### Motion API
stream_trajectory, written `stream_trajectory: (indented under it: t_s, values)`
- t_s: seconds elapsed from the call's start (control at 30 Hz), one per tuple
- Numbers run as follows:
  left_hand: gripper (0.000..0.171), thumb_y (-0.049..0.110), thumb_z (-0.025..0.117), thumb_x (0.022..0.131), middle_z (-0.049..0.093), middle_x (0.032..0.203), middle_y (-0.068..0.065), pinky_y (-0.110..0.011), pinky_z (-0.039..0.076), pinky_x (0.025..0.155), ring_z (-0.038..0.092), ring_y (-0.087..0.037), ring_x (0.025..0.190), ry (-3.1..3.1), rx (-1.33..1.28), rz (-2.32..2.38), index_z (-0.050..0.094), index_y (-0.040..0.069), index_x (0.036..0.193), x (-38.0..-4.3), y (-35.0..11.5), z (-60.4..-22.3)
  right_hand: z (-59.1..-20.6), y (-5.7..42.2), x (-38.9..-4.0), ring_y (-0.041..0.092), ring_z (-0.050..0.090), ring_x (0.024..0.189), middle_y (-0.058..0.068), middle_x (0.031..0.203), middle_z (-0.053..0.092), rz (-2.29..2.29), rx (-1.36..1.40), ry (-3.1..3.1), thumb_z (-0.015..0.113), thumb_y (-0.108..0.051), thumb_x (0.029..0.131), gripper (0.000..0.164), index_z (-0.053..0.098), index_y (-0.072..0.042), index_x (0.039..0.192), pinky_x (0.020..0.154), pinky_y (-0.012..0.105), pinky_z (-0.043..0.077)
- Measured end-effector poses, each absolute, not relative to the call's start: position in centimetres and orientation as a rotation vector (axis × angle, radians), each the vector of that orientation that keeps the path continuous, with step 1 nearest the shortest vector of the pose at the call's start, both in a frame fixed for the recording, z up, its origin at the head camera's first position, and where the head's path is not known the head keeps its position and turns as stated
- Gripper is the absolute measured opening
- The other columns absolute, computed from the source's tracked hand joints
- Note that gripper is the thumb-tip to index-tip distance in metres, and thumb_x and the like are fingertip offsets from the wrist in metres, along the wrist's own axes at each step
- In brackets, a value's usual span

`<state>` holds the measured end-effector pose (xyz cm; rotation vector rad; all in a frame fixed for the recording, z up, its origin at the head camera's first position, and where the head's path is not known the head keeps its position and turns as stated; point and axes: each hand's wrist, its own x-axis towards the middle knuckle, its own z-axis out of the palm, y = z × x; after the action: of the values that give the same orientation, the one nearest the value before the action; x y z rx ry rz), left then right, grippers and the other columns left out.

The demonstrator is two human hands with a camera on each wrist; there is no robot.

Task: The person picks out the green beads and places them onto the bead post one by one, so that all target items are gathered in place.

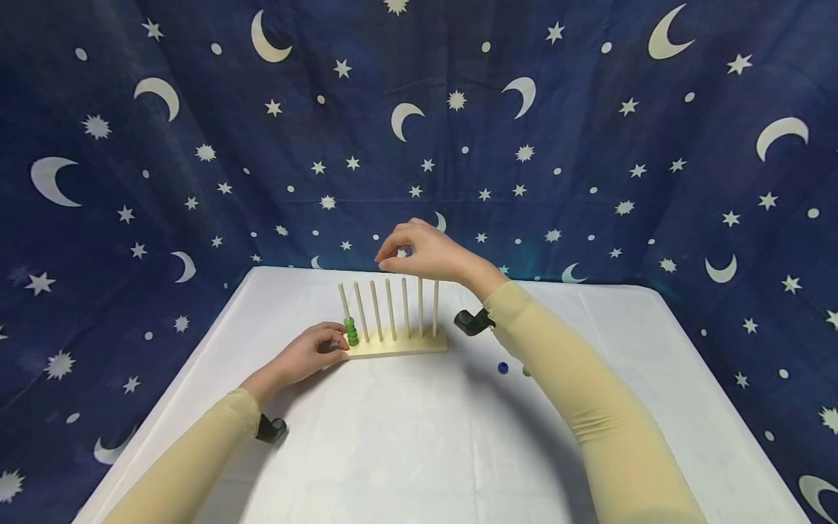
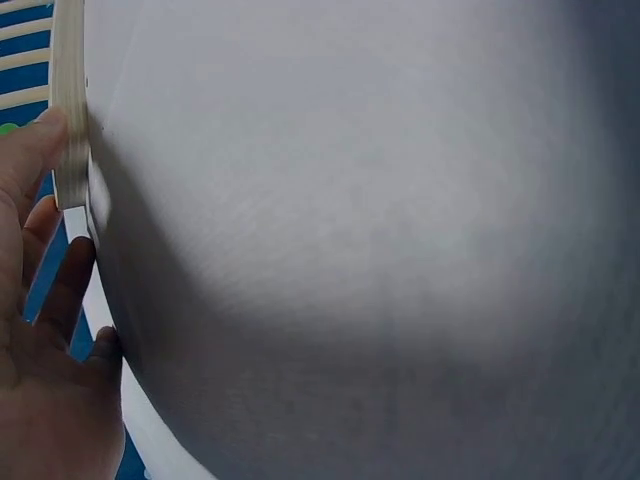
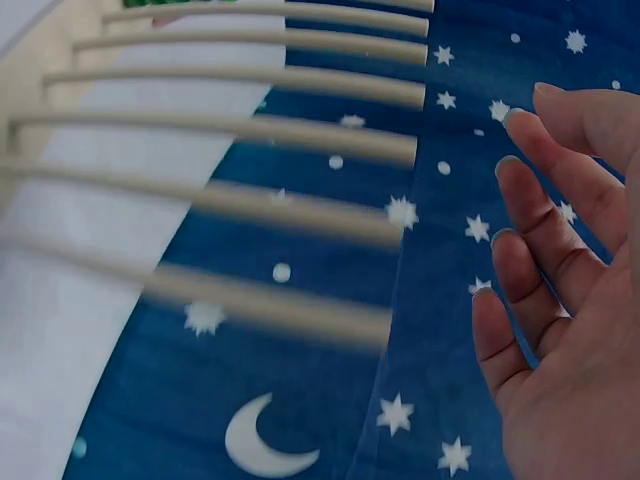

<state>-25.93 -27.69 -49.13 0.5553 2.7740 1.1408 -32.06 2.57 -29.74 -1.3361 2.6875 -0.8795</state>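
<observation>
A pale wooden peg rack (image 1: 399, 345) with several upright pegs stands on the white table. Green beads (image 1: 351, 332) are stacked low on its leftmost peg. My left hand (image 1: 313, 355) grips the rack's left end, its thumb (image 2: 42, 140) against the front face of the base in the left wrist view. Above the pegs, my right hand (image 1: 427, 251) is raised with fingers loosely bent. In the right wrist view nothing sits between its thumb and fingertips (image 3: 515, 168), which are just past the tops of the pegs (image 3: 300, 215).
To the right of the rack, a blue bead (image 1: 503, 367) lies on the table (image 1: 393, 437). A green bead (image 1: 526, 371) beside it is partly hidden by my right sleeve (image 1: 583, 386). A dark blue curtain (image 1: 366, 131) with moons and stars hangs behind the table.
</observation>
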Motion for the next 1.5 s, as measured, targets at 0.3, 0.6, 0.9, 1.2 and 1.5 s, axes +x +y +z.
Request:
stream_trajectory:
  t_s: [0.3, 0.6, 0.9, 1.2, 1.5]
  values:
    - [0.008, 0.018, 0.077, 0.093, 0.055, 0.142, -0.017, -0.057, 0.03, 0.117, 0.046, -0.039, 0.137, 2.736, 0.54, 1.157, 0.071, 0.019, 0.096, -25.9, -27.8, -48.9, -30.4, 8.5, -31.4, 0.013, 0.054, 0.107, -0.014, 0.105, 0.066, -0.926, -1.219, 2.755, 0.069, -0.035, 0.098, 0.015, 0.077, -0.029, 0.109, 0.106, 0.04, 0.04]
    - [0.008, 0.019, 0.077, 0.094, 0.055, 0.142, -0.017, -0.058, 0.03, 0.116, 0.046, -0.039, 0.137, 2.728, 0.531, 1.156, 0.071, 0.016, 0.098, -26.0, -27.7, -48.5, -31.6, 13.9, -30.8, 0.019, 0.051, 0.11, -0.009, 0.109, 0.066, -0.937, -1.056, 2.784, 0.071, -0.035, 0.097, 0.019, 0.077, -0.027, 0.112, 0.095, 0.046, 0.045]
    - [0.009, 0.02, 0.078, 0.093, 0.055, 0.142, -0.017, -0.057, 0.03, 0.117, 0.046, -0.039, 0.138, 2.718, 0.52, 1.164, 0.071, 0.017, 0.097, -26.1, -27.7, -48.7, -33.9, 18.3, -29.8, 0.018, 0.051, 0.112, -0.008, 0.109, 0.065, -0.922, -0.855, 2.814, 0.072, -0.039, 0.096, 0.019, 0.076, -0.028, 0.111, 0.1, 0.053, 0.045]
    - [0.009, 0.019, 0.078, 0.093, 0.054, 0.143, -0.017, -0.057, 0.03, 0.117, 0.045, -0.039, 0.138, 2.707, 0.507, 1.191, 0.07, 0.017, 0.097, -25.9, -27.5, -48.5, -37.4, 21.8, -28.0, 0.021, 0.05, 0.113, -0.008, 0.113, 0.067, -0.929, -0.73, 2.786, 0.074, -0.041, 0.095, 0.019, 0.076, -0.03, 0.11, 0.092, 0.048, 0.045]
    - [0.008, 0.018, 0.077, 0.093, 0.054, 0.143, -0.017, -0.057, 0.029, 0.117, 0.044, -0.039, 0.139, 2.714, 0.502, 1.174, 0.07, 0.017, 0.097, -25.9, -27.5, -48.6, -40.1, 25.0, -26.4, 0.026, 0.053, 0.106, -0.009, 0.103, 0.068, -0.875, -0.657, 2.822, 0.077, -0.039, 0.093, 0.022, 0.078, -0.028, 0.112, 0.089, 0.048, 0.043]
